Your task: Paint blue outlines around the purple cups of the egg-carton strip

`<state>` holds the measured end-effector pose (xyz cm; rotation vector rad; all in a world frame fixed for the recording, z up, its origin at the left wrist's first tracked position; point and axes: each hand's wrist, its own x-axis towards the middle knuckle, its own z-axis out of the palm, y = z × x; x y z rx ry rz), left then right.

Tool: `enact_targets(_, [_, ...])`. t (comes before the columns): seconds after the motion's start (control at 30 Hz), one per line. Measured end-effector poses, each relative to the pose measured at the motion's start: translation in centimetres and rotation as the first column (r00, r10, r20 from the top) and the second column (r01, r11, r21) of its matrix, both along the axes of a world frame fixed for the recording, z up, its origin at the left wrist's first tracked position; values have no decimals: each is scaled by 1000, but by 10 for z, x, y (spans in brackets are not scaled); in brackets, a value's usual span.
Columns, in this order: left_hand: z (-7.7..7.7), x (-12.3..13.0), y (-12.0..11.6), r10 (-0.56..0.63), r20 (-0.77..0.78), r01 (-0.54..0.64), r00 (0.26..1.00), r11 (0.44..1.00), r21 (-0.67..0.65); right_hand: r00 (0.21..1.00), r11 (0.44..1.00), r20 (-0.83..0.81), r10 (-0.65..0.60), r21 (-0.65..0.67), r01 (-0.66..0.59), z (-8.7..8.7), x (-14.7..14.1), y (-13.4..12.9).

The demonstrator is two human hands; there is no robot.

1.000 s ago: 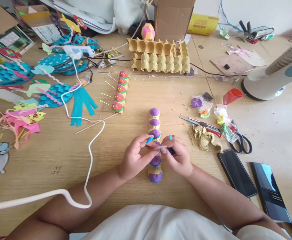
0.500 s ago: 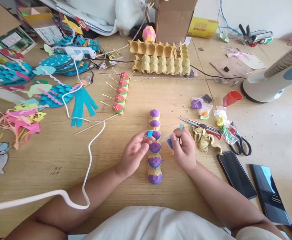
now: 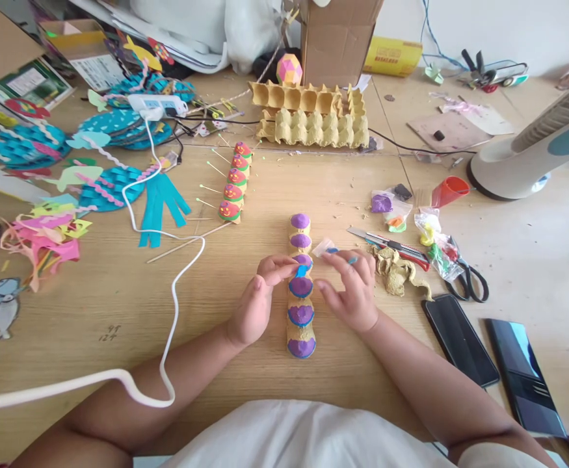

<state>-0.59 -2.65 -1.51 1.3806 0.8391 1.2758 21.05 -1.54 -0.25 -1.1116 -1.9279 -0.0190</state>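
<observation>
A row of egg-carton cups (image 3: pixel 302 316) with purple clay caps stands upright in front of me, and several of the lower caps have blue edging. Over its middle, my left hand (image 3: pixel 255 302) holds a small piece of blue clay (image 3: pixel 302 271) at its fingertips, with the thumb apart. My right hand (image 3: pixel 353 292) is to the right of the row, thumb and fingers spread. A little blue bit (image 3: pixel 353 260) shows at its fingers; whether it is stuck there or held is unclear. Just beyond the right fingertips lies a small clear bag (image 3: pixel 322 247) with blue clay.
A red and green decorated cup row (image 3: pixel 234 177) with pins lies further left, near a white cable (image 3: pixel 174 292). To the right are a utility knife (image 3: pixel 391 246), carton scraps (image 3: pixel 394 270), scissors (image 3: pixel 469 283) and two phones (image 3: pixel 460 341). Egg cartons (image 3: pixel 320 127) sit at the back.
My right hand has let go of the clear bag, which now lies on the table, and its fingers have opened. My left hand's blue clay has moved slightly right and nearer to me.
</observation>
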Motion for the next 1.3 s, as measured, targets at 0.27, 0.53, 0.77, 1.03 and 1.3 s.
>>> enact_targets(0.27, [-1, -5, -5, -83, -214, 109, 973, 988, 112, 995, 993, -19, 103, 55, -101, 1, -7, -7])
enact_targets(0.53, [1, -5, -3, -95, -225, 129, 970, 982, 140, 988, 988, -50, 149, 36, -147, 4, -4, -8])
enact_targets(0.77, [19, -7, -1, 112, -380, 24, 918, 942, 335, 961, 979, -217, 175, -69, -193, 7, -6, -7])
enact_targets(1.03, [24, -4, 3, 303, -456, 26, 837, 810, 585, 891, 911, -271, 364, -94, -401, 7, -12, -10])
enact_targets(1.3, [25, -7, 3, 293, -428, 11, 855, 815, 580, 878, 889, -267, 398, -123, -441, 10, -13, -11])
